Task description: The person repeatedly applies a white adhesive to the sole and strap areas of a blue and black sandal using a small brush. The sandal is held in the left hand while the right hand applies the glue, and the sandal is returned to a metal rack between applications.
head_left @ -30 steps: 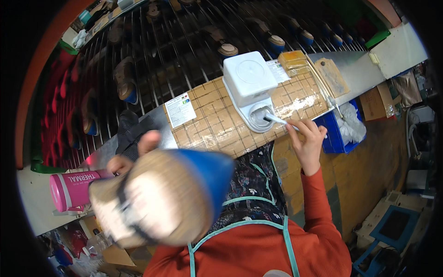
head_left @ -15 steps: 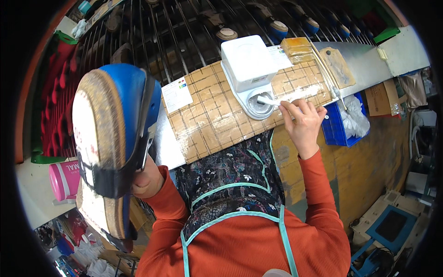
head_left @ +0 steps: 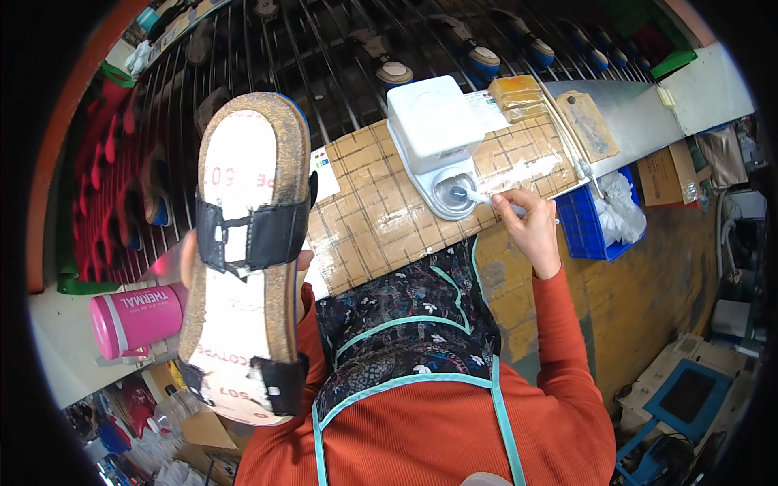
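Observation:
In my left hand [head_left: 189, 257] is a sandal upper on a shoe last [head_left: 251, 304], lifted at the left with its underside toward me. That underside has a white middle, a brown cork-like rim and black straps folded over it; a little blue shows at its edge. The sandal hides most of the hand, though fingertips show on either side. My right hand [head_left: 531, 227] pinches a small white-handled brush [head_left: 480, 197]. The brush's dark end sits in the round cup [head_left: 454, 188] at the front of a white dispenser [head_left: 433, 121], which stands on the board.
The patterned, tape-covered board [head_left: 365, 211] lies before me. Beyond it, metal rods [head_left: 324, 65] carry several sandals. A tan block [head_left: 519, 95] and a stained pad [head_left: 587, 125] lie at the right, above a blue bin [head_left: 587, 231] with plastic bags. A pink jug [head_left: 142, 320] stands left.
The sandal has swung right, turning its underside more fully toward me. My right hand has shifted slightly down, with the brush still in the cup.

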A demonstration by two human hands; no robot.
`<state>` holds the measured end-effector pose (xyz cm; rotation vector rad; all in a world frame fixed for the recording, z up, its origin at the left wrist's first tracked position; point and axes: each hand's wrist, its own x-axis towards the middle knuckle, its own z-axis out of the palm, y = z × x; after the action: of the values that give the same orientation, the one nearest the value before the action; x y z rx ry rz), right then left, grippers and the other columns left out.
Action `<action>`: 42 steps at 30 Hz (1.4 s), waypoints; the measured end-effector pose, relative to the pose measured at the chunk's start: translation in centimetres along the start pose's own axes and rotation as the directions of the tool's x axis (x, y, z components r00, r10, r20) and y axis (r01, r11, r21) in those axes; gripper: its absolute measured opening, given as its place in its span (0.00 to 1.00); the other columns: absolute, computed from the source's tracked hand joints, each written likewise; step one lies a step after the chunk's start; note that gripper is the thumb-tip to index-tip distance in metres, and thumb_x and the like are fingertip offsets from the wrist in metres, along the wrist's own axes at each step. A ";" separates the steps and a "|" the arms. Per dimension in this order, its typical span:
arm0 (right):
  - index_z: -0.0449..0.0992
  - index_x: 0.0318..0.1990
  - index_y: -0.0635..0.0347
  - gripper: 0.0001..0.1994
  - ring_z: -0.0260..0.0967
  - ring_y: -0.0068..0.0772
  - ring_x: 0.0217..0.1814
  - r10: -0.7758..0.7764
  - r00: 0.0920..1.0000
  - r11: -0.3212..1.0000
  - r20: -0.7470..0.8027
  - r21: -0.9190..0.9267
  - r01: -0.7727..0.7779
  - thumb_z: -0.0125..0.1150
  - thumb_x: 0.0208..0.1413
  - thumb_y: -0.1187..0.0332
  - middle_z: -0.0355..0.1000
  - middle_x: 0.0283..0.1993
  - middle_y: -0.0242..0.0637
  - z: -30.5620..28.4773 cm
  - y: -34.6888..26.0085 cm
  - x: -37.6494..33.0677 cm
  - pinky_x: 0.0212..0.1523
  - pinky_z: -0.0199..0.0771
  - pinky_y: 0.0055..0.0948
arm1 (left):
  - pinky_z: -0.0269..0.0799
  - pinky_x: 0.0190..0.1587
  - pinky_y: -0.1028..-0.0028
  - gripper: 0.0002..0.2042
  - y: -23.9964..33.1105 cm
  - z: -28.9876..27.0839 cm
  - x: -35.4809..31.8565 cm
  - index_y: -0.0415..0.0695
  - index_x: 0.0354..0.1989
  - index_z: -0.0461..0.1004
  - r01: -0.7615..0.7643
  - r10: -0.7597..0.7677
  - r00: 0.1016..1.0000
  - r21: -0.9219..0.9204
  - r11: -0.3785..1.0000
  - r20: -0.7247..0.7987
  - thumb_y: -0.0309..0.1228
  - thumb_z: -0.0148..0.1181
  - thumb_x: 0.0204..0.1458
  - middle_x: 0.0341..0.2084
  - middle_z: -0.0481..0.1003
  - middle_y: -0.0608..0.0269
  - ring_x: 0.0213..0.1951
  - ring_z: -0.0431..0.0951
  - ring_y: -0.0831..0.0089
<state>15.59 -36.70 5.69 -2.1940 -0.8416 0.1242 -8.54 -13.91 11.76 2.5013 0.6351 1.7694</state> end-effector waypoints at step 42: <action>0.83 0.41 0.58 0.10 0.63 0.18 0.30 -0.289 0.928 0.813 -0.236 0.451 0.368 0.69 0.48 0.76 0.69 0.39 0.34 5.2 -14.0 0.0 0.31 0.64 0.18 | 0.69 0.56 0.55 0.13 -1.7 4.0 -2.4 0.45 0.43 0.79 -0.053 0.047 0.998 -0.192 0.980 -0.034 0.25 0.62 0.46 0.46 0.78 0.54 0.53 0.76 0.52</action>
<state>6.37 -26.66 11.78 -1.5361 -0.9672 -0.0107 -6.11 -12.24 7.70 2.3869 0.3833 1.7911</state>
